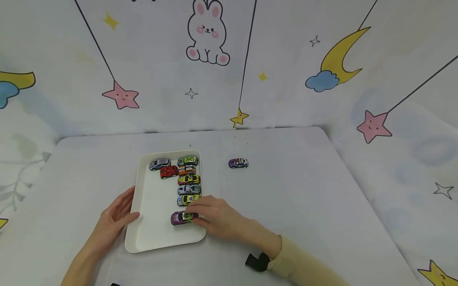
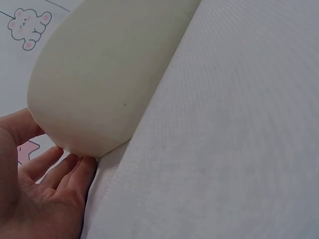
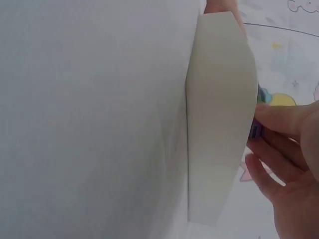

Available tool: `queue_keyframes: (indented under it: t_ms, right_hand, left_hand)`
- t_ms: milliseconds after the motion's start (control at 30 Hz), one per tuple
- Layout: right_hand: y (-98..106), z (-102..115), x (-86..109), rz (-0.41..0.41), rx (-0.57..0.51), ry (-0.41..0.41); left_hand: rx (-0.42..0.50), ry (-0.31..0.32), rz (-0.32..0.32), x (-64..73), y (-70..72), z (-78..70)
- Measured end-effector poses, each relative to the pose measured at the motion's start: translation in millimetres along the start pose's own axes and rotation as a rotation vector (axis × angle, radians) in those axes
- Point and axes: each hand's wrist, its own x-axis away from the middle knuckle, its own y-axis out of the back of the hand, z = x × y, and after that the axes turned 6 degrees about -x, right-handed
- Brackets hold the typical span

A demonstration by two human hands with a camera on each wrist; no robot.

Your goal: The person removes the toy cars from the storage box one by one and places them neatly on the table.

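A white tray (image 1: 152,222) stands on the table with several toy cars in it. Its left side is held by my left hand (image 1: 116,218), thumb over the rim and fingers along the outer wall; the left wrist view shows those fingers (image 2: 85,172) against the wall. In my right hand (image 1: 218,217) a purple and green toy car (image 1: 177,218) is pinched by its right end, low over the tray's front right part. The right wrist view has the tray wall hiding most of this car. Just behind it sits a yellow and blue toy car (image 1: 186,200), end of a column along the right wall.
A red toy car (image 1: 169,172) and a silver toy car (image 1: 159,164) sit near the tray's back left corner. Outside, a purple and white toy car (image 1: 238,163) stands right of the tray. A black strap (image 1: 257,262) is by the right sleeve.
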Motion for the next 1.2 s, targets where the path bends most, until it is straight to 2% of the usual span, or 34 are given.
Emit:
queue_keyframes:
  t_ms: [200,333,1067,1200]
  right_hand:
    - [15.4,-3.7,2.9,-0.074,-0.062,0.014]
    - [23.2,-9.1,7.7,-0.106,-0.065,-0.003]
    - [42.9,-58.6,35.2,-0.194,-0.069,-0.210]
    - [46.2,-67.0,38.3,-0.219,-0.079,-0.218]
  left_hand:
    - [0.006,0.007,-0.002,1.9,1.2,2.6]
    - [0.013,0.008,-0.004,1.7,-0.1,2.6]
    - [-0.033,0.011,-0.009,-0.5,0.2,-3.1]
    - [-0.027,0.005,-0.008,0.4,0.7,-2.3]
